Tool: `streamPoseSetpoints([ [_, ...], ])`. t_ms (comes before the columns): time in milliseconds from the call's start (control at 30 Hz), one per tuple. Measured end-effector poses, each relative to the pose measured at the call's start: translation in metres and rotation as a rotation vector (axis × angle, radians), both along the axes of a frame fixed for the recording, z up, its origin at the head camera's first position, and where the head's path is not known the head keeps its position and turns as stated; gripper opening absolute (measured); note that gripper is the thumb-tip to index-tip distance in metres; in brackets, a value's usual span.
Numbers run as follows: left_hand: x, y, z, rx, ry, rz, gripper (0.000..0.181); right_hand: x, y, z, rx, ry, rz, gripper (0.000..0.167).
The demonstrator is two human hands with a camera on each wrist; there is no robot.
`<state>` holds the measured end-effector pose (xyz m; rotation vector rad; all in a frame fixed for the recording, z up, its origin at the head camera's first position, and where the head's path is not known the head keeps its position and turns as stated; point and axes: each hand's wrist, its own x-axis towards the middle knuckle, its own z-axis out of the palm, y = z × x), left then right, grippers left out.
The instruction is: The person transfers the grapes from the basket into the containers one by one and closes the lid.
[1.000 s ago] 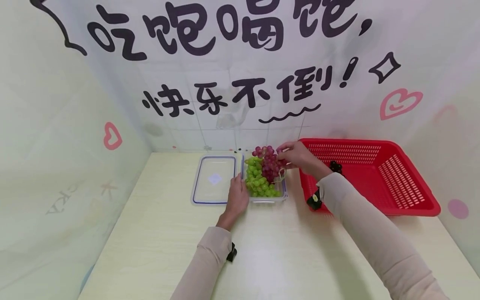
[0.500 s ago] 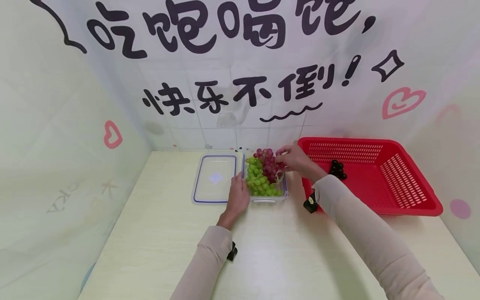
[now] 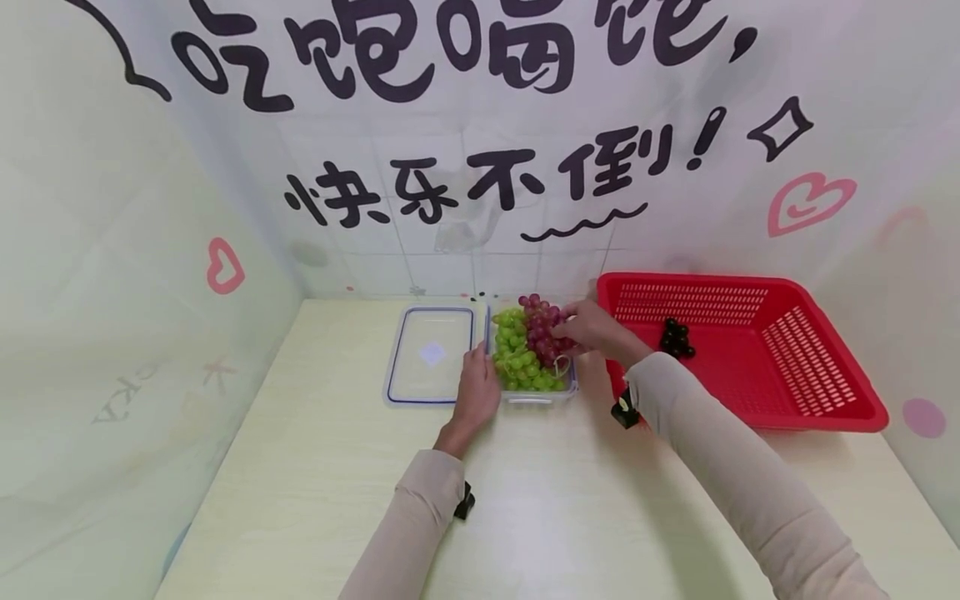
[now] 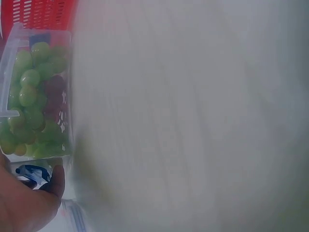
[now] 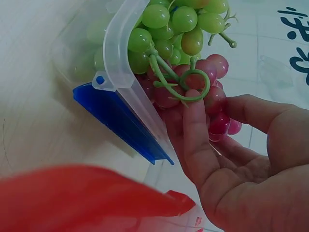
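A clear lidded box (image 3: pixel 536 398) holds a bunch of green grapes (image 3: pixel 513 333) and, on its right side, a bunch of red grapes (image 3: pixel 542 321) rising above the rim. My right hand (image 3: pixel 596 327) holds the red bunch between thumb and fingers. The right wrist view shows the fingers around the red grapes (image 5: pixel 219 123), beside a curly green stem (image 5: pixel 195 82). My left hand (image 3: pixel 477 387) rests against the box's left wall, next to a blue latch (image 4: pixel 36 174) seen in the left wrist view.
Left of the box lies its lid (image 3: pixel 431 354), blue-edged and flat on the pale table (image 3: pixel 315 467). At right stands a red perforated basket (image 3: pixel 810 350) with a small bunch of black grapes (image 3: pixel 677 338) inside. A printed cloth wall (image 3: pixel 442 275) closes the back.
My right hand first lowered the red grapes, then shifted them slightly right within the box. The black grapes came into fuller view. My left hand stayed at the box's side.
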<state>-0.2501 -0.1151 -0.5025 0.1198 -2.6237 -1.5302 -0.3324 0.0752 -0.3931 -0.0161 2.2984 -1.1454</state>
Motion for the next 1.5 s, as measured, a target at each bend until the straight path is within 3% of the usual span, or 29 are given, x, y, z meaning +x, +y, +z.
streamPoseSetpoints([
  [367,0.002,-0.001,-0.004,0.001,0.001,0.011,0.048,0.002,-0.009,-0.001,0.116,0.025,0.131,0.047],
  [533,0.003,0.0,-0.004,0.009,-0.005,0.003,0.048,0.001,-0.008,-0.002,0.139,0.029,0.127,0.061],
  [1000,0.003,0.0,0.001,0.009,-0.021,-0.002,0.049,-0.003,-0.002,0.005,0.081,0.041,0.085,0.061],
  [1500,0.001,-0.001,-0.001,0.007,-0.02,-0.005,0.049,-0.006,0.003,0.005,0.17,0.044,0.185,0.07],
])
